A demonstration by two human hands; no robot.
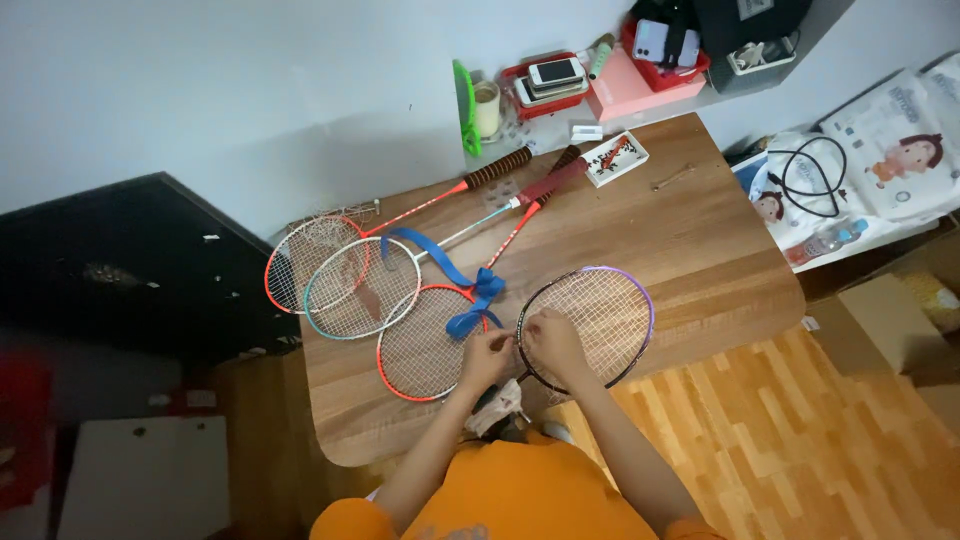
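A badminton racket with a black and purple frame [640, 300] lies at the near edge of the wooden table [700, 240], its head in front of me. My left hand [485, 357] and my right hand [552, 342] meet at the left rim of that head, fingers pinched at the strings and frame. Whether they grip a loose string I cannot tell. A blue ribbon [470, 290] trails just beyond my left hand. The racket's handle points toward my body and is mostly hidden.
Three more rackets lie left: an orange one [420, 360], a teal and white one [350, 290], a red one [290, 260]. Phones in a red tray [548, 82], a pink box [635, 85], a cup [487, 108] and a small card box [615, 158] sit at the back.
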